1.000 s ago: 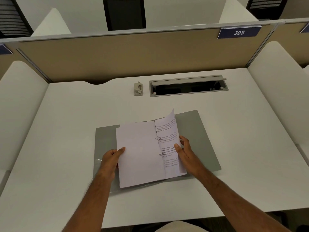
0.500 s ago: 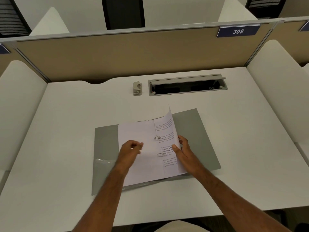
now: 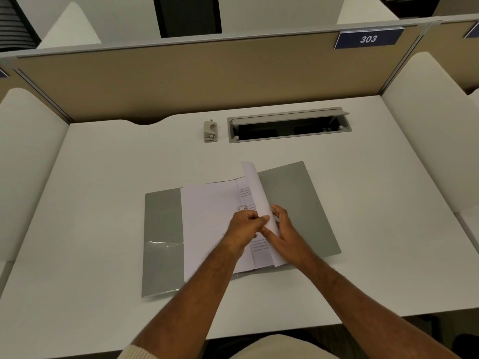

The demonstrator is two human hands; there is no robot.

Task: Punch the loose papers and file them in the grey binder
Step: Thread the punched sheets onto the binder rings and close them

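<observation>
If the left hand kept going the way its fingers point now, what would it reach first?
The left hand points right, and its fingers already meet the lifted sheet above the binder ring. Beyond that, probably the right hand; depth is unclear.

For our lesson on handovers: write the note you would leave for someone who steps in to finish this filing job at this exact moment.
Left hand: pinches the edge of the lifted sheet near the ring.
Right hand: supports the same sheet from the right, fingers curled round it.
Grey binder: lies open and flat on the desk; the papers lie on its left half, some printed pages to the right of the ring.
Hole punch: at the back of the desk, apart from the binder, untouched.
Done: papers appear to sit on the ring.
Left: lay the lifted sheet down, check that the rings are shut, close the binder.
</observation>
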